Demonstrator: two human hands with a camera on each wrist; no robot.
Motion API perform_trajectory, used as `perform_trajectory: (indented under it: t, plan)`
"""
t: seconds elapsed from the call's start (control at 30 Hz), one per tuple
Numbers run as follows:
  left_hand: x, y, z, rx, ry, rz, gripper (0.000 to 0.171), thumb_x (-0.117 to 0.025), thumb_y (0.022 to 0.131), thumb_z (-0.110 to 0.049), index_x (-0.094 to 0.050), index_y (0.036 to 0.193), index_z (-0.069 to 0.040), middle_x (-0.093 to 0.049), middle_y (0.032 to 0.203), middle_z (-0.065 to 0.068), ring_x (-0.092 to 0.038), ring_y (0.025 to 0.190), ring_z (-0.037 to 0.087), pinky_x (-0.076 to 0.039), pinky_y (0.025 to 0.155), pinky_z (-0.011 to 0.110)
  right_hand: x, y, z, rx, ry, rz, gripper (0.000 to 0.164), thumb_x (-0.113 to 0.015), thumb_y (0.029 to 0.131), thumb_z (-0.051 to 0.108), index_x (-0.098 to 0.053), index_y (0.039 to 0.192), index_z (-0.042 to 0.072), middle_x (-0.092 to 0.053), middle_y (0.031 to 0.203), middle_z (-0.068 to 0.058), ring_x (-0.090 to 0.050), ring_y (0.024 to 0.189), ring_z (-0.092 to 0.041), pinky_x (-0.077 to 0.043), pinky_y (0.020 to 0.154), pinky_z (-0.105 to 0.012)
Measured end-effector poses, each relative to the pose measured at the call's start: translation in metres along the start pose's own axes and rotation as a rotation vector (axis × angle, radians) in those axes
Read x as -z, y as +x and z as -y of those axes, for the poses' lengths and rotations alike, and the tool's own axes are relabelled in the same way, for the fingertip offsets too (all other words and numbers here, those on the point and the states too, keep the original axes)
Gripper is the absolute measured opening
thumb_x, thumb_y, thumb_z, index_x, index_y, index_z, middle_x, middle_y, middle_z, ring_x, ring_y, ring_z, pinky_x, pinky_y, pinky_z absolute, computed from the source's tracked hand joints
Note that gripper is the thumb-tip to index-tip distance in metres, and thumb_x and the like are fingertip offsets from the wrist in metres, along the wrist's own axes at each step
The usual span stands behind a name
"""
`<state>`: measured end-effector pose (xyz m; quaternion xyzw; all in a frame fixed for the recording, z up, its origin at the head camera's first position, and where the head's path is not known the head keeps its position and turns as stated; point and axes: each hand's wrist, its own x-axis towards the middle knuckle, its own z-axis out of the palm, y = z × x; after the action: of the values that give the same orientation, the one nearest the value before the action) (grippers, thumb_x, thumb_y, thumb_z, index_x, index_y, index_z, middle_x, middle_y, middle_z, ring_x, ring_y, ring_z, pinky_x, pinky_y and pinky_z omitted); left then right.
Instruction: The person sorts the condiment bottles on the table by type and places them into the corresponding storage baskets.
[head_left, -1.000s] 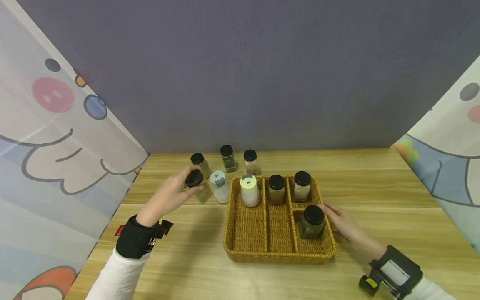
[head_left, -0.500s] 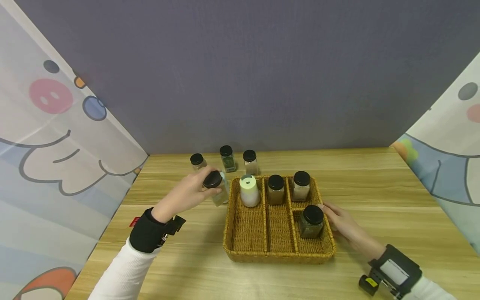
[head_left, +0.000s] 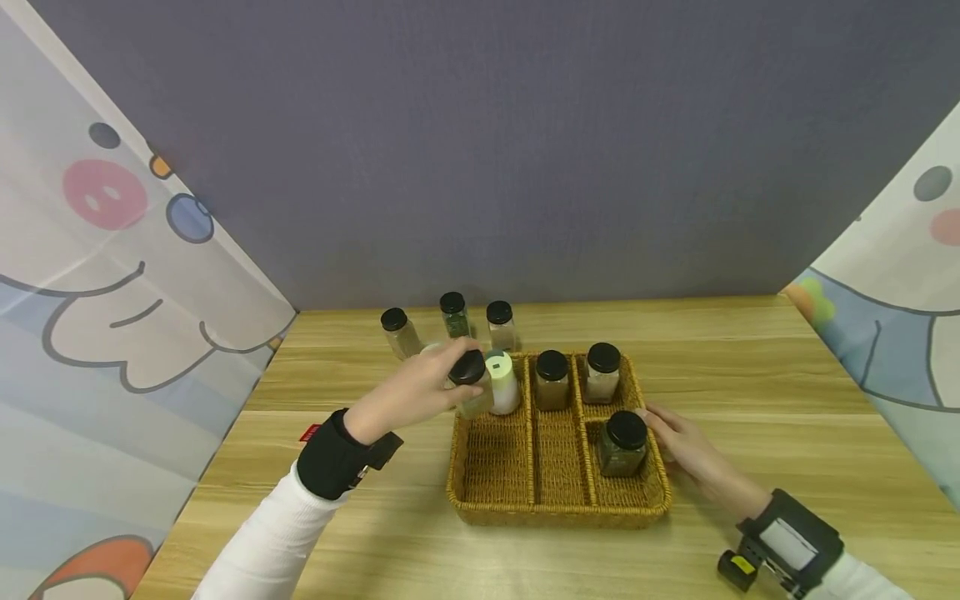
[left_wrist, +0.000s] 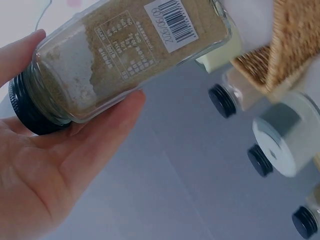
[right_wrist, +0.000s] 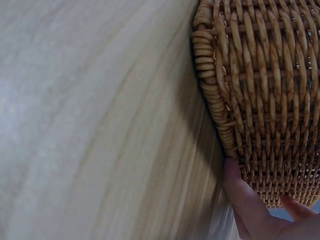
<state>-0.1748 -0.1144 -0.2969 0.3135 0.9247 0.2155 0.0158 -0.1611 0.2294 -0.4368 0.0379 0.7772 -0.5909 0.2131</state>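
Note:
My left hand (head_left: 420, 385) grips a glass spice jar (left_wrist: 130, 55) by its black screw cap and neck. The jar holds brown powder and bears a barcode label. In the head view it hangs over the back left of the divided wicker basket (head_left: 491, 505), overlapping a pale-lidded shaker (head_left: 506, 392) in the left compartment. My right hand (head_left: 678, 442) holds the basket's right side, thumb at the rim and fingers against the outer wall (right_wrist: 270, 115). Also in the basket are a brown jar (head_left: 552, 392), a pale jar (head_left: 602, 383) and a dark jar (head_left: 622, 457).
Behind and left of the basket stand black-capped jars: a tan one (head_left: 402, 337), a green one (head_left: 454, 318) and a pale one (head_left: 502, 332). A white-lidded shaker (left_wrist: 285, 137) is mostly hidden by my left hand in the head view. A grey panel (head_left: 525, 167) closes the back.
My left hand has carried the jar rightward, from beside the tan jar, past the white shaker, to over the basket's left edge. The right hand and basket have stayed put.

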Motion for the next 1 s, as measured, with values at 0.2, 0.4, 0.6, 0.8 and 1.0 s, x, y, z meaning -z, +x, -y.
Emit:
perform_trajectory:
  t: [0.2, 0.4, 0.6, 0.8, 1.0]
  plan:
    - [-0.007, 0.011, -0.012, -0.063, 0.009, 0.038, 0.047, -0.06, 0.085, -0.025, -0.041, 0.124, -0.006, -0.055, 0.105, 0.007, -0.051, 0.06, 0.007, -0.044, 0.056, 0.021, 0.0, 0.0, 0.0, -0.013, -0.009, 0.005, 0.074, -0.039, 0.091, 0.046, -0.011, 0.14, -0.002, -0.013, 0.139, -0.031, -0.029, 0.12, -0.047, -0.044, 0.086, -0.05]
    - [-0.015, 0.025, -0.023, -0.092, 0.035, 0.096, 0.049, -0.06, 0.085, -0.026, -0.04, 0.127, -0.01, -0.054, 0.098, 0.005, -0.047, 0.056, 0.003, -0.042, 0.051, 0.018, 0.001, -0.001, 0.0, -0.016, -0.016, -0.001, 0.074, -0.039, 0.091, 0.047, -0.011, 0.14, -0.001, -0.013, 0.139, -0.031, -0.029, 0.119, -0.048, -0.044, 0.085, -0.049]
    - [-0.023, 0.034, -0.031, -0.07, 0.036, 0.189, 0.047, -0.057, 0.087, -0.027, -0.036, 0.128, -0.015, -0.051, 0.106, 0.005, -0.051, 0.06, 0.006, -0.043, 0.053, 0.019, 0.0, 0.0, 0.0, -0.018, 0.004, 0.0, 0.074, -0.039, 0.091, 0.047, -0.011, 0.14, -0.001, -0.012, 0.14, -0.031, -0.029, 0.119, -0.048, -0.045, 0.084, -0.049]
    - [-0.028, 0.041, -0.039, -0.108, 0.029, 0.21, 0.048, -0.056, 0.087, -0.027, -0.036, 0.129, -0.014, -0.047, 0.121, 0.009, -0.05, 0.058, 0.005, -0.044, 0.056, 0.02, 0.0, 0.001, 0.0, -0.02, 0.018, -0.002, 0.074, -0.039, 0.091, 0.046, -0.011, 0.14, -0.001, -0.012, 0.14, -0.031, -0.029, 0.119, -0.048, -0.045, 0.084, -0.049]
    - [-0.037, 0.048, -0.041, -0.158, 0.043, 0.201, 0.047, -0.057, 0.086, -0.026, -0.036, 0.126, -0.013, -0.047, 0.118, 0.01, -0.048, 0.055, 0.006, -0.041, 0.053, 0.018, 0.0, 0.001, 0.0, -0.022, 0.014, -0.007, 0.074, -0.04, 0.091, 0.046, -0.012, 0.14, -0.001, -0.012, 0.14, -0.031, -0.03, 0.119, -0.047, -0.043, 0.086, -0.05]
